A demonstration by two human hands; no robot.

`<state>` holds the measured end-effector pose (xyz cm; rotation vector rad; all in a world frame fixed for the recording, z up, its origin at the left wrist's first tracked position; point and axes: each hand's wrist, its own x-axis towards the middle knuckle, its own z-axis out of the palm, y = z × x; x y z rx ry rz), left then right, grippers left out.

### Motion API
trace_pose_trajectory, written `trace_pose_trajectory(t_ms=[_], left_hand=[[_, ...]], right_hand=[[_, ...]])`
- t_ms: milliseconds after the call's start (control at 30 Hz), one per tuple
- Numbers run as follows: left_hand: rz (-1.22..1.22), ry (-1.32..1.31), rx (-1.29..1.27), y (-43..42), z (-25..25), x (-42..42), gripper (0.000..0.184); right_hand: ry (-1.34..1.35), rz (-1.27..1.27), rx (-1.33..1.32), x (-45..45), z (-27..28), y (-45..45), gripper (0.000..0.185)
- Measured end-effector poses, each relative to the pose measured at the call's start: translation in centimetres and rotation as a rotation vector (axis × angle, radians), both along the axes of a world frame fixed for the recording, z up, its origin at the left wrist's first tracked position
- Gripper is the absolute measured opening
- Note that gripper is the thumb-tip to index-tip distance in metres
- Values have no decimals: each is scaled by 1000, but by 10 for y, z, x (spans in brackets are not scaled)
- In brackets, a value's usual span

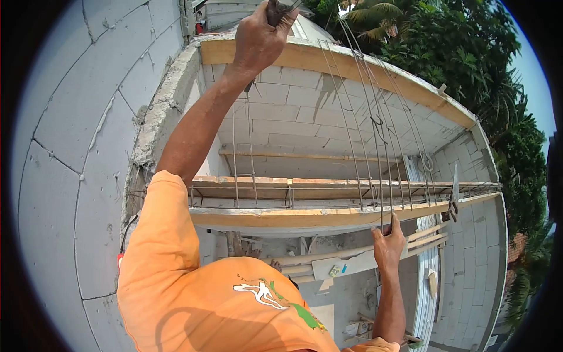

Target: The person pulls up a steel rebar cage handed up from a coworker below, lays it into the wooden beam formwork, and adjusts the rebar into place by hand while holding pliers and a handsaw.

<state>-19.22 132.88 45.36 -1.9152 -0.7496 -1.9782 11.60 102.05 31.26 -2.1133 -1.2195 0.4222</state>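
My left hand [261,36] is raised at the top of the view, its fingers wrapped round a dark tool [280,12] that is partly cut off by the frame's edge. Lower right, my right hand [389,243] grips the lower ends of thin steel rods [378,141], which run up and away over the wooden formwork board [328,218]. Bent wire ties cross the rods in places. Beneath them a long rebar cage [270,192] lies between the boards.
A block wall [88,135] rises close on the left, with a rough concrete edge [161,111]. A hand saw [455,193] stands at the board's right. Bamboo poles [328,256] and a plank lie below. Another formwork board [352,67] spans the far wall.
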Motion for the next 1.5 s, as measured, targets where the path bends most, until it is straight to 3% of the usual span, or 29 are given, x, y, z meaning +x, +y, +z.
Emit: trace_pose_trajectory(t_ms=[33, 167, 233, 267, 333, 533, 800, 1033, 1167, 1200, 1267, 1300, 1433, 1500], left_hand=[[3, 2, 7, -13, 15, -16, 26], [-356, -295, -532, -96, 57, -75, 33], [-305, -441, -605, -84, 44, -120, 36], [-166, -511, -540, -67, 29, -144, 38], [-131, -491, -511, -85, 22, -166, 39], [-334, -611, -504, -135, 11, -197, 34], [-321, -668, -549, -159, -15, -204, 35], [-340, -649, -624, -162, -42, -202, 35], [-415, -634, -677, -165, -58, -206, 36], [-436, -601, -669, -165, -62, -209, 37], [-441, -605, -684, -164, -68, -211, 36], [-460, -610, -695, -164, -71, -213, 35], [-485, -606, -729, -163, -77, -217, 34], [-491, -600, -737, -163, -80, -220, 33]], right_hand=[[-23, 17, -29, -3, -4, 15, 61], [-182, 60, -61, -19, -36, 63, 65], [-234, 102, -46, -30, -48, 81, 65], [-293, 138, -34, -36, -50, 87, 66], [-308, 148, -49, -51, -52, 101, 66], [-394, 160, -45, -88, -59, 137, 70], [-446, 147, -61, -128, -75, 193, 74], [-322, 309, -158, -139, -96, 200, 79], [165, 439, -272, -120, -111, 218, 63], [159, 428, -293, -113, -114, 214, 63], [438, 446, -325, -116, -92, 213, 55], [474, 440, -279, -112, -103, 216, 43], [342, 434, -307, -107, -115, 217, 37], [84, 477, -190, -103, -132, 217, 33]])
